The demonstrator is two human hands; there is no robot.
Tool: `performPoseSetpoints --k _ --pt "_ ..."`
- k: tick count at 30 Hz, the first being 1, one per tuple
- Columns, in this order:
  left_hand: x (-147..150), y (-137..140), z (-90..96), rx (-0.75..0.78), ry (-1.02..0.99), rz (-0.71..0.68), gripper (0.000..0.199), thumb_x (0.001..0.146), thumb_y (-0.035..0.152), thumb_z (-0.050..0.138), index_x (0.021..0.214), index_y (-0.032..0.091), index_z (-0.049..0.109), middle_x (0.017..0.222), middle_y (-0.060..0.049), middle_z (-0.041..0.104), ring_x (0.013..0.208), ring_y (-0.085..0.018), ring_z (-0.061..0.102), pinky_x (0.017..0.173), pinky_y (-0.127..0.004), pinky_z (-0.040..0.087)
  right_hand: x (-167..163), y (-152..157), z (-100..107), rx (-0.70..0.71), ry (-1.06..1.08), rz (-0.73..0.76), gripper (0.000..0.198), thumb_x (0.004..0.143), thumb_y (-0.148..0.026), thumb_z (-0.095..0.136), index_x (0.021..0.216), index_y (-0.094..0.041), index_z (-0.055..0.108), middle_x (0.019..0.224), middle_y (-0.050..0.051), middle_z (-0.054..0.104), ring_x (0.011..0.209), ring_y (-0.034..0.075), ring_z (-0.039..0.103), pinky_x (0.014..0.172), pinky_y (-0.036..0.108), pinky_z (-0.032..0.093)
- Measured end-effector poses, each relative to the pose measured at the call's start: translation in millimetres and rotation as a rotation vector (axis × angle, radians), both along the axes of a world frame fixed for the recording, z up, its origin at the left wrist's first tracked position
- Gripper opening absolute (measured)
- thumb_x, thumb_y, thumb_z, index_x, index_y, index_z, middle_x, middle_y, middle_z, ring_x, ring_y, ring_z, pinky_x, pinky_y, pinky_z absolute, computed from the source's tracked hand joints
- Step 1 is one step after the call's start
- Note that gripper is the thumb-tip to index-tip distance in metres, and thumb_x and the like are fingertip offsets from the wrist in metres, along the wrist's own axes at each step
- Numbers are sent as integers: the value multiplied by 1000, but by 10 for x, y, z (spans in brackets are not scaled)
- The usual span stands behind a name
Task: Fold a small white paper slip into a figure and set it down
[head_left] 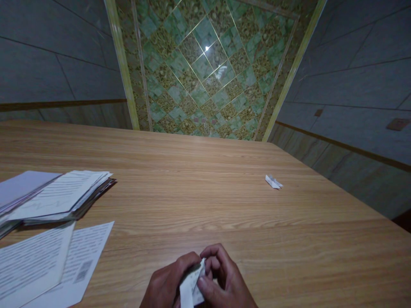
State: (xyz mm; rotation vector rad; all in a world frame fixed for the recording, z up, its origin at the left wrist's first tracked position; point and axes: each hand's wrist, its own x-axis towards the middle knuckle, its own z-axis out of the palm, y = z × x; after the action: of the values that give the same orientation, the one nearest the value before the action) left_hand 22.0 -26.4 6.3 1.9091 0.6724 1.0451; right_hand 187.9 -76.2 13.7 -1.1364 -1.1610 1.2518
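Note:
Near the front edge of the view, a small piece of folded white paper [192, 282] is held between both hands. My left hand [171, 276] is closed round its left side, with the thumb along the top. From the right, my right hand [226, 278] pinches the paper between thumb and curled fingers. Faint print shows on the paper; its lower end runs out of the picture. Farther off to the right, another small folded white paper piece [272, 182] lies on the wooden table [192, 188], apart from both hands.
On the left of the table lies a stack of printed papers [64, 192] beside a lilac sheet or cover [25, 184]. In front of it rest two overlapping printed sheets [86, 256]. A patterned green and gold tiled wall panel [205, 68] rises beyond the far edge.

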Motion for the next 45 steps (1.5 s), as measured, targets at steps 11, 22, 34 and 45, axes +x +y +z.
performPoseSetpoints --k 11,22,34,45 --pt "16 22 37 -418 -150 10 36 90 48 65 119 26 72 122 -9 74 115 -31 68 94 -33 57 109 19 -50 61 -179 -177 33 86 -40 69 112 -20 64 76 0 61 70 18 56 64 30 45" --pt "124 30 80 -613 -37 -7 35 88 53 70 88 18 75 79 -5 71 72 -20 63 63 -26 51 96 -19 -90 102 -298 -189 34 86 -41 65 112 -18 64 78 3 64 69 19 58 63 29 46" --pt "144 -34 81 -717 -62 -75 42 80 58 78 75 17 71 67 0 62 64 -16 55 58 -25 43 97 -24 0 94 -273 -162 47 90 -63 58 72 -20 57 66 1 54 64 17 51 58 27 40" --pt "199 19 79 -788 -133 -129 43 71 54 84 76 18 61 69 0 60 65 -16 56 62 -26 42 183 24 30 46 -56 -259 48 87 -66 64 75 -21 52 64 -4 47 59 13 43 54 25 39"
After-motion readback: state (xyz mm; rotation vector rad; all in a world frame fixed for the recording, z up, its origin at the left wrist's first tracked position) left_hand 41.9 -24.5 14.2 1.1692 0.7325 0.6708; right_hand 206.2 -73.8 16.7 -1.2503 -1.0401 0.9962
